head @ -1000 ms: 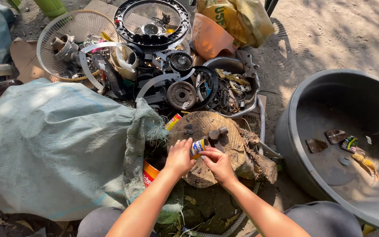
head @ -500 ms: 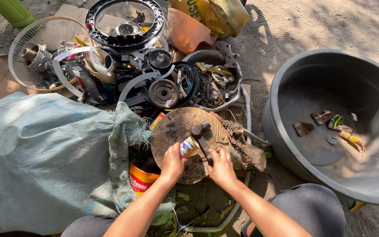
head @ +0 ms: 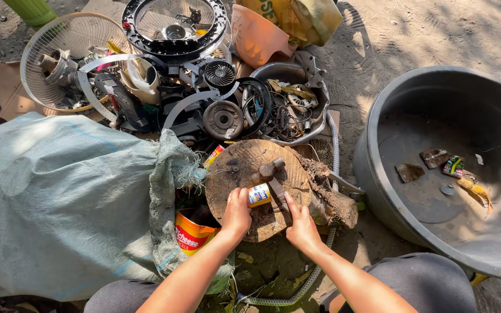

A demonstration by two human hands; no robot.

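Observation:
A round wooden stump (head: 240,167) lies on the ground in front of me. On its top my left hand (head: 236,212) pinches a small yellow, white and blue cylinder (head: 258,195), lying on its side. A rusty hammer (head: 270,171) rests on the stump next to the cylinder, head away from me. My right hand (head: 301,227) is closed around the near end of the hammer's handle. Both forearms reach in from the bottom edge.
A big grey basin (head: 378,104) with a few scraps stands at the right. A grey-green woven sack (head: 59,203) fills the left. Behind the stump lies a scrap pile with a fan guard (head: 42,52) and a metal bowl (head: 297,75). An orange tin (head: 189,235) and a ribbed hose (head: 334,133) lie nearby.
My right hand has moved from the small cylinder back to the hammer handle. The left hand still holds the cylinder on the stump. The view has shifted slightly.

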